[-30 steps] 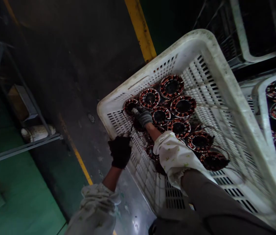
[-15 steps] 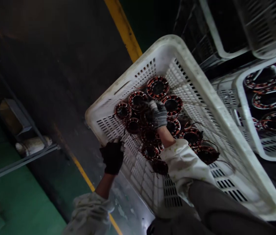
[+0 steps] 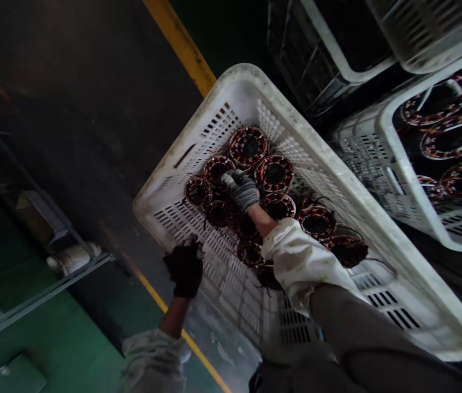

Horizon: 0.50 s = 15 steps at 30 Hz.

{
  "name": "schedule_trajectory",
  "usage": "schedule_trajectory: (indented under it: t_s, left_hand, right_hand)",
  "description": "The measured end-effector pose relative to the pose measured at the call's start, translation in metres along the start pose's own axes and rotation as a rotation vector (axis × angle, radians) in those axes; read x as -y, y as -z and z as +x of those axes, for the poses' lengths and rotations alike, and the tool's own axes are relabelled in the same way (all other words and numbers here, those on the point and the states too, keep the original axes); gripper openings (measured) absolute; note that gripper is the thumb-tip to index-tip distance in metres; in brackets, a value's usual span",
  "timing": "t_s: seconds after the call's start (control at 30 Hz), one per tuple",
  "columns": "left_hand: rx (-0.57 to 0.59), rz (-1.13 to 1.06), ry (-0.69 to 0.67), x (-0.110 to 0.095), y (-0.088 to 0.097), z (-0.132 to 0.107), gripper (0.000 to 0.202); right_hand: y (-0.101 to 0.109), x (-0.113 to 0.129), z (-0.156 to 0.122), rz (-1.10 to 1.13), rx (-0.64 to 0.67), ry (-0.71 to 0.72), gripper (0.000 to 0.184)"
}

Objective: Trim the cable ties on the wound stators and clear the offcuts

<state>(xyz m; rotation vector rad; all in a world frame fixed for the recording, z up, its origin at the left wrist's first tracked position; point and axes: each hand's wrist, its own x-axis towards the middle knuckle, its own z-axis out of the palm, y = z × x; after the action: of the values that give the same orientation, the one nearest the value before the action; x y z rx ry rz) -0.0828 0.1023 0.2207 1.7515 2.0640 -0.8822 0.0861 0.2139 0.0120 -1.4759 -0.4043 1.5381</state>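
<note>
Well, right hand [image 3: 240,189] over copper-wound rings [image 3: 274,161], left hand [image 3: 184,267] by the white basket [image 3: 329,157] — can't tell either grip.

yellow floor stripe [image 3: 184,46] | left: metal rack [image 3: 51,293], pale cylinder [image 3: 74,259] on it | right: neighbouring crate [image 3: 407,169]

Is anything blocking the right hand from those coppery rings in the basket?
Nothing visible is: the right hand is inside the white plastic basket, right at the copper-wound stators. Whether it grips one is hard to see.
</note>
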Motion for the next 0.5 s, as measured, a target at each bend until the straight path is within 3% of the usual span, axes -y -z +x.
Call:
schedule_trajectory:
  t_s: [0.17,0.5]
  left_hand:
    - [0.08,0.023,0.029,-0.002,0.003,0.001,0.057]
    - [0.072,0.024,0.065,-0.003,0.003,0.002,0.049]
  right_hand:
    - [-0.006,-0.009,0.008,-0.03,0.029,-0.048,0.026]
    - [-0.004,-0.011,0.009,-0.111,0.047,-0.02,0.026]
